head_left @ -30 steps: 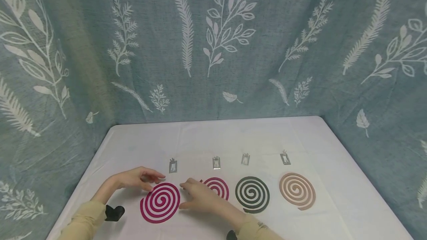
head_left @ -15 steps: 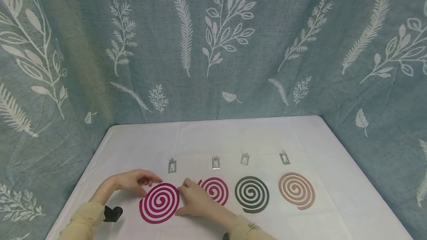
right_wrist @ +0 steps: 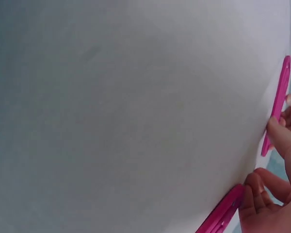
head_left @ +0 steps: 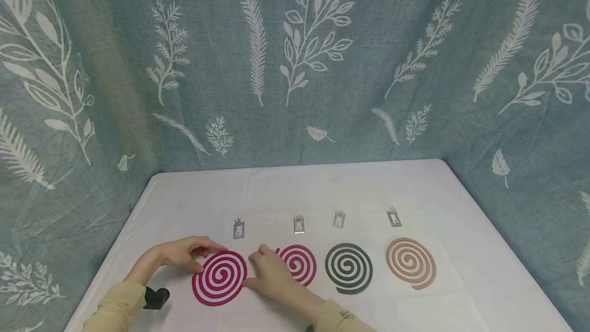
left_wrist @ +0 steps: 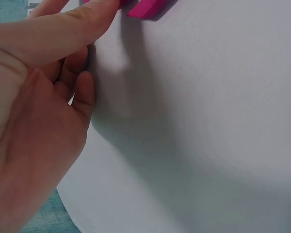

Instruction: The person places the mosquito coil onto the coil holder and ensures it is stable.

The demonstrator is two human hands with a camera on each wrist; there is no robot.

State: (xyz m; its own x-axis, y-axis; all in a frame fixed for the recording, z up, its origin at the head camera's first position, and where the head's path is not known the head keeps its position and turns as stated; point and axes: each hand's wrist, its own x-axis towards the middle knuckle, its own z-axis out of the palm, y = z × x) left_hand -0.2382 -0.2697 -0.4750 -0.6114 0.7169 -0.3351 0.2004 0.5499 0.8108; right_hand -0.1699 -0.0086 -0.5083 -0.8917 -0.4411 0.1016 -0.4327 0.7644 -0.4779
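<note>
A magenta mosquito coil point(head_left: 220, 301) lies flat on the white table at the left, between both hands. My left hand point(head_left: 182, 252) reaches over its upper left rim, the index finger at the top and the thumb at the side; in the left wrist view the thumb point(left_wrist: 82, 24) extends to the coil's edge. My right hand point(head_left: 276, 278) is at the coil's right rim, thumb touching the edge. The right hand partly covers a second magenta coil point(head_left: 301, 266); the right wrist view shows its curled fingers beside that second coil point(right_wrist: 223, 208).
A dark green mosquito coil point(head_left: 349, 245) and a brown one point(head_left: 410, 240) lie farther right in the same row. Behind the coils, several small silver metal stands point(head_left: 235, 230) are spaced across the white table point(head_left: 295, 188). A teal leaf-patterned curtain point(head_left: 295, 117) surrounds the back and sides.
The right hand has come in to the left coil's right rim. The left hand's fingers have closed in on its upper left edge. That coil has shifted slightly away from the person.
</note>
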